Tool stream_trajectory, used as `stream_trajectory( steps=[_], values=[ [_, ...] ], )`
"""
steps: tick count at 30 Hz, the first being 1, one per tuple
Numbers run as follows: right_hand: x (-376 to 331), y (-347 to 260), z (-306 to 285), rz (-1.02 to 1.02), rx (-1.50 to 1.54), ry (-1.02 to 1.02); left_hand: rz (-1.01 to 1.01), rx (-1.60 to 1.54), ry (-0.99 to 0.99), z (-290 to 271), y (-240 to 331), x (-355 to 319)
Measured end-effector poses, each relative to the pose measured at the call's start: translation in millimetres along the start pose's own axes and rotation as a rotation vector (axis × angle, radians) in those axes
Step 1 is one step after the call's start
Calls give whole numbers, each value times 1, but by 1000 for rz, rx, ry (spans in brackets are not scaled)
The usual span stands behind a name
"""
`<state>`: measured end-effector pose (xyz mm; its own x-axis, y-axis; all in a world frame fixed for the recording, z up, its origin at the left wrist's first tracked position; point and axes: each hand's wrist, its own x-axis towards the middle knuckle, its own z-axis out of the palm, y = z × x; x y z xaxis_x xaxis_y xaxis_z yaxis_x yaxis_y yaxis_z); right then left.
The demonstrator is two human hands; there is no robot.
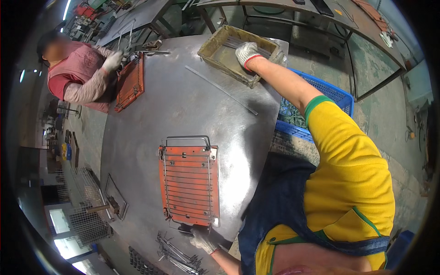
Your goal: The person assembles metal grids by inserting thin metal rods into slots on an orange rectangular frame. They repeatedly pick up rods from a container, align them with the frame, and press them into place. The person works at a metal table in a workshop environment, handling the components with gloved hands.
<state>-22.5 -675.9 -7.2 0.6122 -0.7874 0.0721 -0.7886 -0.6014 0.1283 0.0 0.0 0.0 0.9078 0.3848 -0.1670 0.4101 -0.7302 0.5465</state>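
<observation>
A: What's farthest left?
B: Well beyond both hands, a co-worker (75, 68), gloved hand (113, 62) at a second jig (130, 87).

A: And closer in?
B: Loose rods (178, 259) lie just beside the left hand, on its outer side. Next comes the red jig (189, 185), flat on the table (137, 133) between the two hands, its near-left end by the left hand. Wires (188, 177) cross it.

A: How's the left hand (203, 240)?
B: Gloved, fingers slightly bent, by a dark piece (185, 228) at the jig's end. I can't tell whether it grips anything.

A: Any risk there?
B: A careless nudge could skew the jig, and shift the wires if they're loose; I can't tell whether they're fixed.

A: Farther right?
B: A strip (220, 89) lies short of the right hand; a sweeping forearm could knock it. Then the tray (224, 67), with the right hand (247, 52) inside, fingers curled down by thin bars (232, 42). Its grasp is hidden.

A: And the tray?
B: It sits near the table's edge, so a hard pull could tip it towards the blue crate (339, 91) under the right arm.
</observation>
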Motion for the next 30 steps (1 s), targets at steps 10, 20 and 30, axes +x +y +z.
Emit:
stream_trajectory(
  steps=[10,20,30],
  values=[
    [20,63,-38,-115,356,-203,73,-332,-92,-2,21,-12],
    [4,77,-33,-47,982,-50,225,-51,-44,7,-2,27],
    [-46,51,-94,-35,1215,-50,374,-319,49,27,-23,53]
  ],
)
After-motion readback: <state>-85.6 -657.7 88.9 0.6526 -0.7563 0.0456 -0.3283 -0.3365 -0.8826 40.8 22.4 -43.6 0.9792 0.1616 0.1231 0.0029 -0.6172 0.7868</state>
